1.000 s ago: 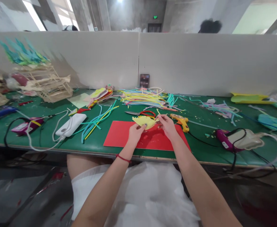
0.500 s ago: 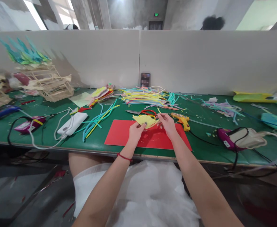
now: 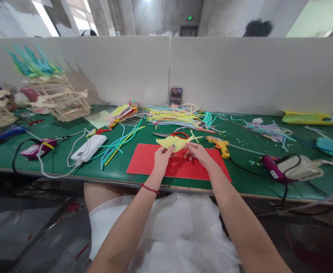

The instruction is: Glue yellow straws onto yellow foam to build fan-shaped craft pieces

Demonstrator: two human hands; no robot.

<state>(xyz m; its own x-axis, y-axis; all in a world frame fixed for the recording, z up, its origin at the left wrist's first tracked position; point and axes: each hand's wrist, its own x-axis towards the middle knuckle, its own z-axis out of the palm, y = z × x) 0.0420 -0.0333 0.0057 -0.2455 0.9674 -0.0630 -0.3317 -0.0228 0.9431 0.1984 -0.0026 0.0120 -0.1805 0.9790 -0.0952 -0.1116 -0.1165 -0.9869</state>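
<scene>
A pale yellow fringed piece point(image 3: 170, 142) with a jagged edge is held above a red board point(image 3: 143, 161). My left hand point(image 3: 162, 157) pinches its lower left part between thumb and fingers. At the piece's right end, my right hand point(image 3: 198, 153) has its thumb and forefinger closed on a thin yellow strip point(image 3: 194, 137) that sticks up past the fingertips; its other fingers are curled. Just behind the piece lie scissors point(image 3: 180, 134) with red handles. A yellow glue gun point(image 3: 220, 146) rests right of my right hand.
Behind my hands is a heap of coloured strips point(image 3: 175, 115). More blue and yellow strips point(image 3: 121, 144) lie left, beside a white power bank point(image 3: 89, 148) with cables. A purple device point(image 3: 276, 167) sits right. A grey partition point(image 3: 112, 68) closes off the table's back.
My right hand has moved slightly down, its fingers now lower at the fringed piece's right end. More of the yellow strip shows above them. The fringed piece has tilted a little.
</scene>
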